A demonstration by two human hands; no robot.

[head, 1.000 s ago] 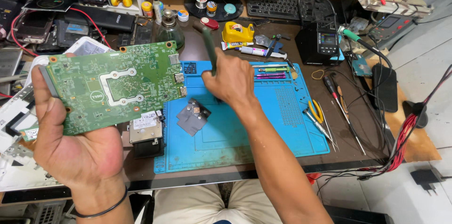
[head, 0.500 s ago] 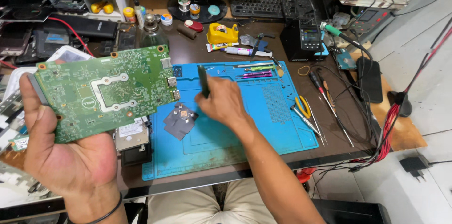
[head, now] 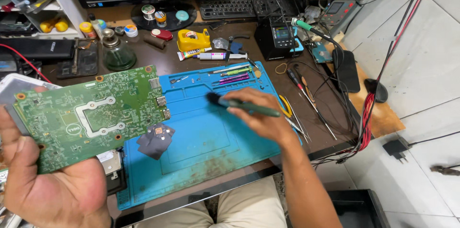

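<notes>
Our left hand (head: 48,185) grips the green circuit board (head: 91,113) from below w/ palm up, fingers curled round its left and lower edges, board tilted and held up over the desk's (head: 143,58) left side. Just right of it a small dark grey pad (head: 155,139) lies on the blue work mat (head: 211,146). Our right hand (head: 266,117) is closed round a green-handled brush (head: 242,105) above the mat's centre, bristles pointing left toward the board, not touching it; tweezers (head: 235,74) lie at the mat's top edge.
</notes>
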